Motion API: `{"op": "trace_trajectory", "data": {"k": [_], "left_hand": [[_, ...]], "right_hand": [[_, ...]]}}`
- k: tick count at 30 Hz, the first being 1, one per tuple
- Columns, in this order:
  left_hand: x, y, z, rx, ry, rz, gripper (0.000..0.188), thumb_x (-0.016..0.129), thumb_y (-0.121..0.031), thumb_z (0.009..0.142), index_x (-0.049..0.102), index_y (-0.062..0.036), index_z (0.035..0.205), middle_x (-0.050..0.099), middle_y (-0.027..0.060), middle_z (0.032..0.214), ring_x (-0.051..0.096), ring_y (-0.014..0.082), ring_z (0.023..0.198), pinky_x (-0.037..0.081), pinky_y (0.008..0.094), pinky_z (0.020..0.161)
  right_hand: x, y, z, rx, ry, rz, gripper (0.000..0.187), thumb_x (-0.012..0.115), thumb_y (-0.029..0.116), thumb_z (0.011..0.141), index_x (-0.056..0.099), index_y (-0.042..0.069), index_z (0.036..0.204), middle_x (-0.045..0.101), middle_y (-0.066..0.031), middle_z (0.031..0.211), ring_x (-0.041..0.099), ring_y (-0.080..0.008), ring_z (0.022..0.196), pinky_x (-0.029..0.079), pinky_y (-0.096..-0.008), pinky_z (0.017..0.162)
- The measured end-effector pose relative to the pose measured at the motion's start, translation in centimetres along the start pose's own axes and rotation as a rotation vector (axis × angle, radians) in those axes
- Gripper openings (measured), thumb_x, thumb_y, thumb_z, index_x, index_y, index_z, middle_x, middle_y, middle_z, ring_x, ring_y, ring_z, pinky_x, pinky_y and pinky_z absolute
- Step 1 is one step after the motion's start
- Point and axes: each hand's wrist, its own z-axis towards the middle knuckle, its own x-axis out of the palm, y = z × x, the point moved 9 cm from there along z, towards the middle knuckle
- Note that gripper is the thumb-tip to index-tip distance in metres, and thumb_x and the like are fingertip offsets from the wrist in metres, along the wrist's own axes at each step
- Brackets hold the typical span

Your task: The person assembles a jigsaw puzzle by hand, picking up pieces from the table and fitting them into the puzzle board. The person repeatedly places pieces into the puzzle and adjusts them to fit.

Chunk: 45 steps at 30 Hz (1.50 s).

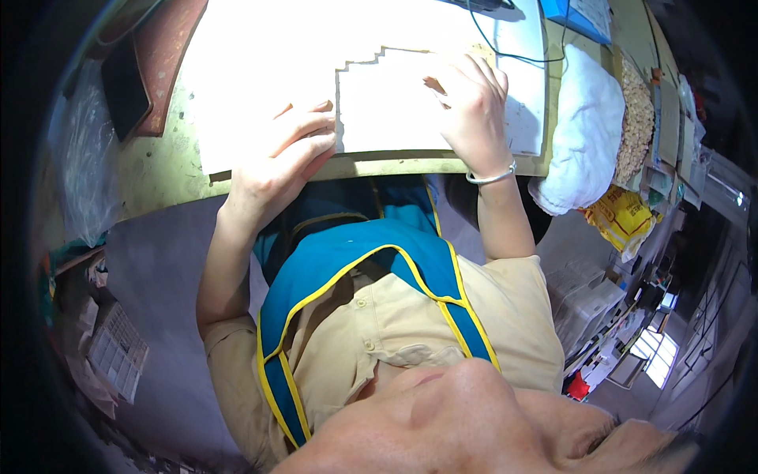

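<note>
White sheet (387, 110) by the bench's (167, 170) near edge has its stepped outline; remainder unclear. Left hand (276, 162) looks released; right hand (472, 103), cannot tell.

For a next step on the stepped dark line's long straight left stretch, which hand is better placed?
Probably the left hand: its fingers lie right beside that stretch of the stepped dark line, while the right hand is farther over, near the line's upper end.
</note>
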Motion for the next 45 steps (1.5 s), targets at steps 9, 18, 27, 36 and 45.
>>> {"op": "trace_trajectory", "data": {"k": [9, 18, 27, 36, 45], "left_hand": [[-0.1, 0.2, -0.1, 0.003, -0.004, -0.029, 0.021, 0.087, -0.001, 0.089, 0.081, -0.0075, 0.107, 0.081, 0.0126, 0.120, 0.077, 0.0303, 0.125, 0.058, 0.0495, 0.112], [0.4, 0.5, -0.6, 0.022, -0.027, -0.020, 0.018, 0.087, -0.003, 0.090, 0.081, -0.0062, 0.107, 0.081, 0.0130, 0.121, 0.077, 0.0310, 0.126, 0.059, 0.0475, 0.111], [0.1, 0.2, -0.2, 0.027, 0.001, -0.011, 0.015, 0.085, -0.003, 0.091, 0.081, -0.0061, 0.106, 0.081, 0.0124, 0.120, 0.076, 0.0298, 0.127, 0.060, 0.0464, 0.110], [0.0, 0.3, -0.2, 0.033, -0.041, -0.017, 0.018, 0.086, -0.006, 0.089, 0.077, -0.0056, 0.105, 0.079, 0.0113, 0.117, 0.076, 0.0296, 0.122, 0.062, 0.0452, 0.106], [-0.2, 0.0, 0.0, 0.077, -0.098, -0.007, 0.021, 0.085, -0.008, 0.087, 0.071, -0.0055, 0.103, 0.075, 0.0085, 0.115, 0.075, 0.0293, 0.112, 0.064, 0.0395, 0.092]], "right_hand": [[0.6, 4.0, 1.3, -0.053, -0.089, 0.282, 0.014, 0.080, 0.002, 0.091, 0.079, 0.002, 0.105, 0.076, -0.0147, 0.107, 0.072, -0.0339, 0.100, 0.053, -0.0451, 0.089], [2.0, 5.5, 1.6, -0.126, -0.150, 0.286, 0.012, 0.083, 0.001, 0.089, 0.080, 0.003, 0.101, 0.075, -0.0130, 0.095, 0.071, -0.0340, 0.089, 0.053, -0.0458, 0.080], [2.1, 5.0, 2.2, -0.040, -0.064, 0.291, 0.021, 0.080, -0.006, 0.086, 0.083, 0.004, 0.104, 0.079, -0.0136, 0.095, 0.072, -0.0323, 0.089, 0.056, -0.0425, 0.082], [3.1, 4.8, 3.2, -0.002, -0.063, 0.321, 0.017, 0.081, -0.005, 0.090, 0.082, 0.001, 0.105, 0.079, -0.0096, 0.094, 0.073, -0.0199, 0.081, 0.056, -0.0351, 0.073], [3.7, 3.6, 2.6, 0.011, -0.078, 0.385, 0.014, 0.087, 0.001, 0.091, 0.082, -0.001, 0.103, 0.077, -0.0084, 0.089, 0.071, -0.0160, 0.077, 0.056, -0.0290, 0.067]]}}
